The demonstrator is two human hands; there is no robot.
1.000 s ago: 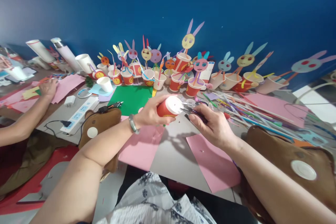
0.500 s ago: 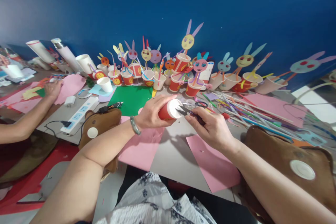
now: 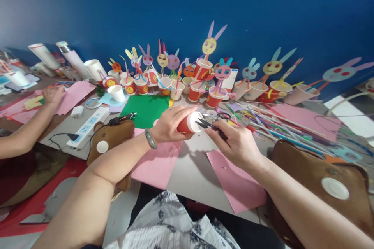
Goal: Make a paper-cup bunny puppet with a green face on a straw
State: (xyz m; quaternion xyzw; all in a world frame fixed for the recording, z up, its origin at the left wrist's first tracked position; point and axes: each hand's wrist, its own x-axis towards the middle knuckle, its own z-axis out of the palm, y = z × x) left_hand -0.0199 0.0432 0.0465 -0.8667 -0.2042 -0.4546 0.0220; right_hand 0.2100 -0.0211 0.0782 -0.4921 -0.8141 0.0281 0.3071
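My left hand [image 3: 172, 123] is wrapped around a red paper cup [image 3: 184, 124], tipped on its side with its white base toward the right. In my right hand [image 3: 233, 138] is a pair of dark scissors [image 3: 205, 123], the fingers closed round the handles. The blade tips meet the cup's white base; whether they pierce it I cannot tell. Beneath the hands lie pink paper sheets [image 3: 156, 163] on the grey table [image 3: 188, 171]. Behind the cup rests a second pair of scissors [image 3: 223, 115] with dark handles.
Paper cups with rabbit-faced figures [image 3: 217, 96] line the blue wall. Thin coloured sticks [image 3: 280, 122] spread out on the right. A green sheet [image 3: 146, 111], a power strip [image 3: 89, 126] and brown bags [image 3: 312, 179] lie around. At the left, a co-worker's hand [image 3: 54, 95] rests over paper.
My hands, the cup and the scissors stay almost where they were, with only a slight shift. The co-worker's hand has moved a little to the left.
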